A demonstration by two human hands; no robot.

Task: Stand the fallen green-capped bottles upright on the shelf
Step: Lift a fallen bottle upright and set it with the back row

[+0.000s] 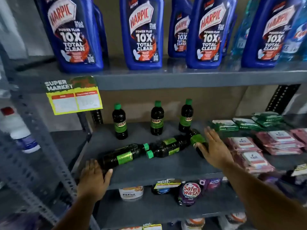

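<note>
Head view: 2 bare hands reaching onto a grey shop shelf [166,165] where dark bottles with green caps are lying on their sides.

3 green-capped bottles are standing upright at the back of the shelf: 1 on the left [119,122], 1 in the middle [157,118] and 1 on the right [186,116]. In front of them, 3 more are lying down in a rough line. The left fallen bottle [123,156] is pointing its cap right; the left hand [93,178] is curling loosely around its base, thumb under it. The middle fallen bottle [167,148] is pointing its cap left. The right fallen bottle [197,140] is lying angled, and the right hand [216,150] is resting flat against it, fingers spread, not gripping. Blue Harpic bottles [142,34] are lining the shelf above. Pink packets [249,150] are sitting just right of the right hand.
</note>
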